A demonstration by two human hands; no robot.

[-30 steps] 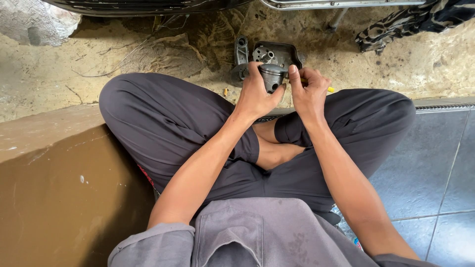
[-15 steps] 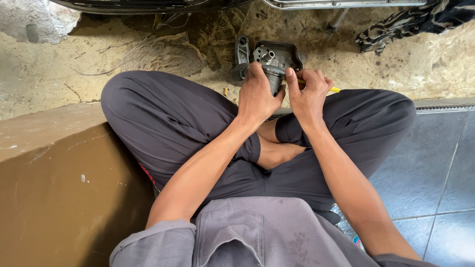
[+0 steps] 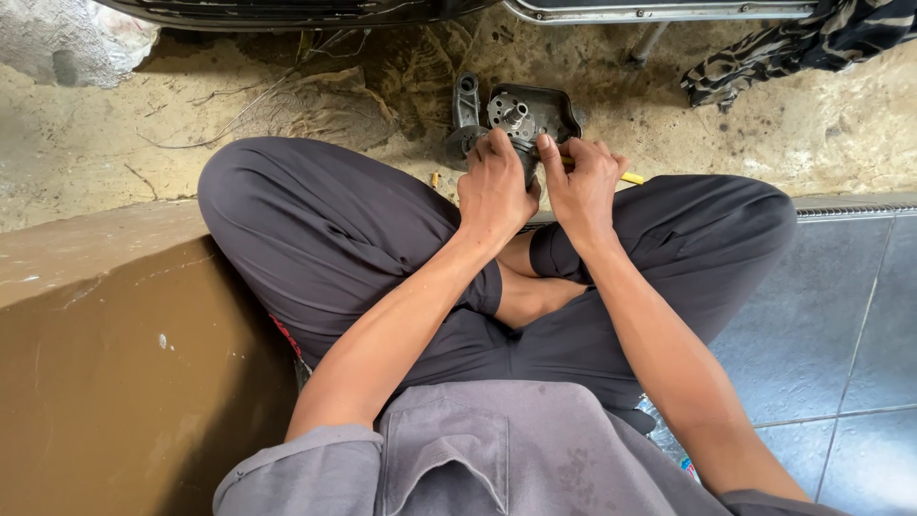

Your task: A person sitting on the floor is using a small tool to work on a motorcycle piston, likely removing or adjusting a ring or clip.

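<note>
- The person sits cross-legged in dark grey trousers, looking down at both hands held in front of the shins.
- The left hand is curled around the near left side of a grey metal engine part; its fingers are closed over the part's edge, so it has hold of it.
- The right hand is also closed, its fingers pressed against the near right side of the same part and wrapped around a tool with a yellow handle, of which only a short end shows past the knuckles.
- The engine part rests on the sandy dirt ground, just beyond the crossed legs, with a round hub and short shaft facing up and a dark cover behind it.
- A smaller dark metal bracket stands touching the part's left side.
- A brown ledge runs along the person's left, and dark blue-grey floor tiles lie at the right.
- A camouflage-patterned cloth hangs at the upper right, well apart from the hands.
</note>
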